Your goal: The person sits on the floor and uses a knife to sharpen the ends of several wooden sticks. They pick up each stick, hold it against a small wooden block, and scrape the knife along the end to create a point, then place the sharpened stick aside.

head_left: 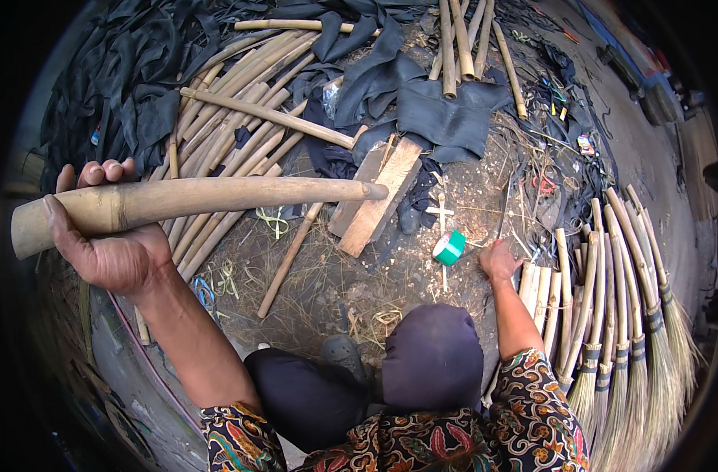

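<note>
Left hand point(134, 256): wraps bamboo pole point(241, 198), likely supporting its thick end
Right hand point(500, 260): partly curled, hold unclear
Wooden block point(372, 223): between hands

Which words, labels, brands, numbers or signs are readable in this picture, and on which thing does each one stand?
None can be read.
Small colourful packet at right: any print is too small and blurred.
Small colourful scrap by the dark sheets, upper left: too small to tell.
Green tape: no lettering readable.
</note>
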A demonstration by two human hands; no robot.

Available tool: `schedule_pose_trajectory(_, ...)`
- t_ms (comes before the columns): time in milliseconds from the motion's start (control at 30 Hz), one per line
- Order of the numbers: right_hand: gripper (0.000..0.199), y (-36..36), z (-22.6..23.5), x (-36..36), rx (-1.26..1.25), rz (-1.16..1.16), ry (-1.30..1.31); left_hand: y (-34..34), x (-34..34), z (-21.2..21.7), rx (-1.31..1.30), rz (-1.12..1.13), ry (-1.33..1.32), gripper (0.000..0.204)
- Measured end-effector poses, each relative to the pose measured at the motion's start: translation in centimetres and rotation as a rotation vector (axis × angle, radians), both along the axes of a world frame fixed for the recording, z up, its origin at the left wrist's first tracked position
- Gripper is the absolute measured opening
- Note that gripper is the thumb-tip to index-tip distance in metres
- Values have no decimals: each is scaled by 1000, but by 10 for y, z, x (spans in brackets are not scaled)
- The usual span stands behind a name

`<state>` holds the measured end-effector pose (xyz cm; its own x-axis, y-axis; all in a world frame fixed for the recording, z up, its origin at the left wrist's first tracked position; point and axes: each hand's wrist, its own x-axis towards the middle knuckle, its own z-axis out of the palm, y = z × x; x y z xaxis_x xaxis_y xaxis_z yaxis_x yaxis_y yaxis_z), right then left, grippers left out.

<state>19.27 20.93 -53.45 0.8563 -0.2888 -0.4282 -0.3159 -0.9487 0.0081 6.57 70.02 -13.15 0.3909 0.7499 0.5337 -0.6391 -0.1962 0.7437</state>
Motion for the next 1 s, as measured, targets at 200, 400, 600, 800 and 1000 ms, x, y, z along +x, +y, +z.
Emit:
schedule_pose_trajectory(200, 33, 22, 51, 7, 538, 36, -376, -10, -1, 18, 20, -34, -59, 37)
schedule_pose_trajectory(400, 29, 75, 129, -43, 984, -52, -252, -36, 26, 8, 125, -190, -71, 38)
schedule_pose_trajectory(600, 23, 119, 209, -61, 956, 329, -418, -57, 37, 12, 175, -137, -45, 39)
schedule_pose_trajectory(800, 18, 137, 185, -73, 1168, 548, -684, -64, 40, 12, 213, -31, -40, 43)
schedule_pose_trajectory(1000, 27, 147, 174, -67, 865, 417, -234, -70, 38, 11, 183, -94, -163, 33)
